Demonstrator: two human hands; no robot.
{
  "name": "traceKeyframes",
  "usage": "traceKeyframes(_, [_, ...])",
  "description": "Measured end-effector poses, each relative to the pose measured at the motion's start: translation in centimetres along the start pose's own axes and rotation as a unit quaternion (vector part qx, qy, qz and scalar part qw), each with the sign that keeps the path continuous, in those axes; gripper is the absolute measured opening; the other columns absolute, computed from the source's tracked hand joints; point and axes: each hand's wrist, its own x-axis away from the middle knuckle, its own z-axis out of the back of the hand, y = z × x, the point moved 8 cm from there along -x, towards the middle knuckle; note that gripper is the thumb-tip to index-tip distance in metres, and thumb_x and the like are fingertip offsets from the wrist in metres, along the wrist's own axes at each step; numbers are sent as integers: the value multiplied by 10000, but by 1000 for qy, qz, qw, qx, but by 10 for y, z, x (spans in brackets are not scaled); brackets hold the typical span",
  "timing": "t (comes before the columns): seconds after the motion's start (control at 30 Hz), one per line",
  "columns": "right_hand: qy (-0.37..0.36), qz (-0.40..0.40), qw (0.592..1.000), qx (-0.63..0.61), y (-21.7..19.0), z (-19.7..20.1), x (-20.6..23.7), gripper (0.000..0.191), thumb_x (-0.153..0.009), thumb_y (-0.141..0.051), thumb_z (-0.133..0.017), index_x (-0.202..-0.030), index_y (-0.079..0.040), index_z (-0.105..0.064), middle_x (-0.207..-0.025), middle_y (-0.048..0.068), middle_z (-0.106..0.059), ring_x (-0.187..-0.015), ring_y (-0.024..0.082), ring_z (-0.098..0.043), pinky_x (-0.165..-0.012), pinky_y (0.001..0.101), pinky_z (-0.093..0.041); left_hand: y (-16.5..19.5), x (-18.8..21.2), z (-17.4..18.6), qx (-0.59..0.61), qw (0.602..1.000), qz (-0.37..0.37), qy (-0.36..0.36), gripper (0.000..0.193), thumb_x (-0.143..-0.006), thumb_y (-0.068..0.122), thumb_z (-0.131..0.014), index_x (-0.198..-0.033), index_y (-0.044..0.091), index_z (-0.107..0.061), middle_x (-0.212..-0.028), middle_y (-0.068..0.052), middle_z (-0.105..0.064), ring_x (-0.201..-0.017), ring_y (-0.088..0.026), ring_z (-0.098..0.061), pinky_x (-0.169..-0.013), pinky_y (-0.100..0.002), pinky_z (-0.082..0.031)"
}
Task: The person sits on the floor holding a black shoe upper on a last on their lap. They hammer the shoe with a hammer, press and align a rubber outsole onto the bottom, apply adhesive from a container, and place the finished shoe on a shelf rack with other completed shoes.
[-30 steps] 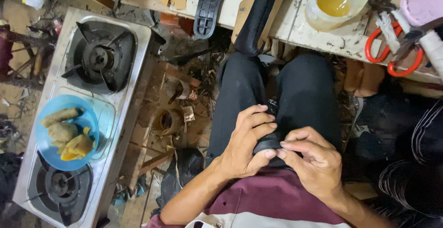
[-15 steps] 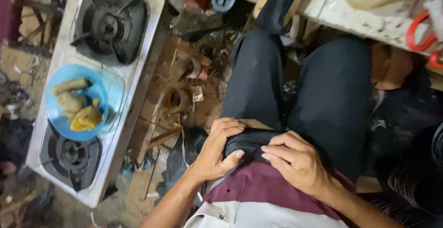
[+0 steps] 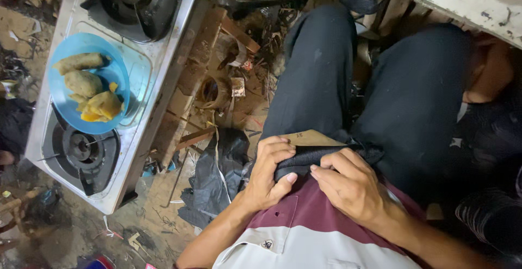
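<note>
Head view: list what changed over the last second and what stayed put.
The view tilted down and closer: the stove and blue plate of fried food slid up the frame, and the bench top with bowl and scissors dropped almost out of sight. Both hands kept their grip: the left hand and right hand still pinch the black fabric on the lap, barely shifted.

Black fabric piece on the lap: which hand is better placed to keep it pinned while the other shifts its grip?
Left, probably. The left hand wraps the rolled black fabric with fingers and thumb closed round its end; the right hand only has fingertips resting on it.
</note>
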Motion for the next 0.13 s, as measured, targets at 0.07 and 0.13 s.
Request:
traceKeyframes(0.07, [-9,-1,1000,17,0,-4,1,148,-763,4,-767,-905,-18,-732,-873,90,-640,-816,265,-622,-721,380,-513,-2,2,-2,-1,1000,0,1,397,-935,167,-688,-1274,15,-552,-1301,-167,-596,-1303,-366,-537,-1171,-486,-439])
traceKeyframes(0.13, [-18,8,999,26,0,-6,2,150,-772,-2,-763,-918,-22,-735,-880,87,-642,-817,264,-624,-728,381,-512,-5,3,-4,1,1000,6,-3,394,-936,168,-691,-1274,17,-557,-1301,-166,-600,-1303,-359,-540,-1169,-490,-439])
